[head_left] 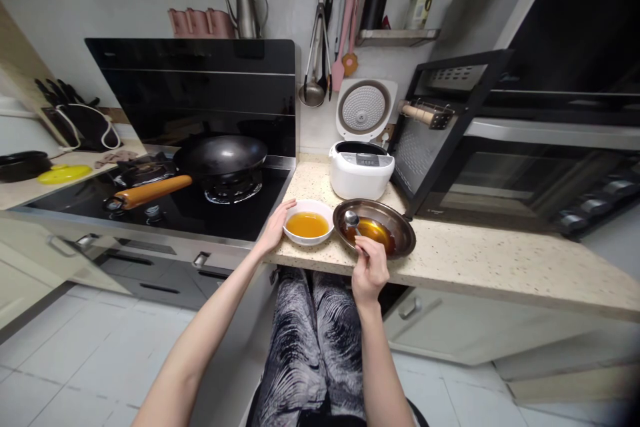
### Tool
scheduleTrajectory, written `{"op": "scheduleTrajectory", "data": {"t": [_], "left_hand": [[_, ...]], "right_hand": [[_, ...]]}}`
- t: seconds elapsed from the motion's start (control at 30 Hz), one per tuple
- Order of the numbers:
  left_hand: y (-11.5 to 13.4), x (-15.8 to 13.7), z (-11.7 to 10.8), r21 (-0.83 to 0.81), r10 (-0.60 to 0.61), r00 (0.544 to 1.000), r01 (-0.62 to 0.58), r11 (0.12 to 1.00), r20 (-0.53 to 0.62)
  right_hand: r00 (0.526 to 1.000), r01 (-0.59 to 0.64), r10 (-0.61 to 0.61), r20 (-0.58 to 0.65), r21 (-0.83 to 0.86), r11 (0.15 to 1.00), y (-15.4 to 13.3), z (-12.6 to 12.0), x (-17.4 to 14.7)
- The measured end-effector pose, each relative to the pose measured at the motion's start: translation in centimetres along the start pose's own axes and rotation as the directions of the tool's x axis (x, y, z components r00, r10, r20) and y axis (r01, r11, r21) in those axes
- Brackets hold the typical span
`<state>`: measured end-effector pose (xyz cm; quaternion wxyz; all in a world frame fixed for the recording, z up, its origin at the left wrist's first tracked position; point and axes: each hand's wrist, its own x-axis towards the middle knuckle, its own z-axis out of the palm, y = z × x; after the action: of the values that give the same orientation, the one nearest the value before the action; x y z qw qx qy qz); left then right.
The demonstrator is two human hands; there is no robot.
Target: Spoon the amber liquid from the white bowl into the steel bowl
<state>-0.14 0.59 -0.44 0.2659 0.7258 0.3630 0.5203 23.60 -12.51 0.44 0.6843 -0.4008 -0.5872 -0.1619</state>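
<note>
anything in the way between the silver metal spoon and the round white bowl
Only the rim of the round dark metal basin stands between the silver metal spoon in the right hand and the round white bowl; no other object shows there. The left hand is at the bowl's opposite side.

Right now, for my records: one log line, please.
left hand: touching white bowl | right hand: holding spoon at metal bowl | both bowls: amber liquid

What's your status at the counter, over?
Right hand holding spoon at metal bowl. Left hand touching white bowl. Amber liquid in both. Open rice cooker behind.
</note>
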Motion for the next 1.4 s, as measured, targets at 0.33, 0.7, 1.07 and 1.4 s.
{"op": "scheduleTrajectory", "data": {"t": [0.33,0.7,1.07,1.4], "left_hand": [[0.0,0.0,0.1,-0.009,-0.006,1.000,0.006,1.000,-0.009],[0.2,0.0,0.2,-0.013,-0.016,1.000,0.015,1.000,-0.012],[0.3,-0.1,0.1,-0.016,-0.010,1.000,0.010,1.000,-0.011],[0.4,-0.1,0.1,-0.029,-0.013,1.000,0.012,1.000,-0.007]], "right_hand": [[0.992,-0.093,0.076,0.096,0.189,0.977,-1.9,2.7,-0.7],[0.971,-0.184,0.151,0.185,0.177,0.967,-1.7,4.4,-1.4],[0.961,-0.224,0.188,0.204,0.167,0.960,-1.7,5.2,-1.5],[0.940,-0.320,0.286,0.186,0.190,0.928,-1.9,5.4,-2.3]]}}
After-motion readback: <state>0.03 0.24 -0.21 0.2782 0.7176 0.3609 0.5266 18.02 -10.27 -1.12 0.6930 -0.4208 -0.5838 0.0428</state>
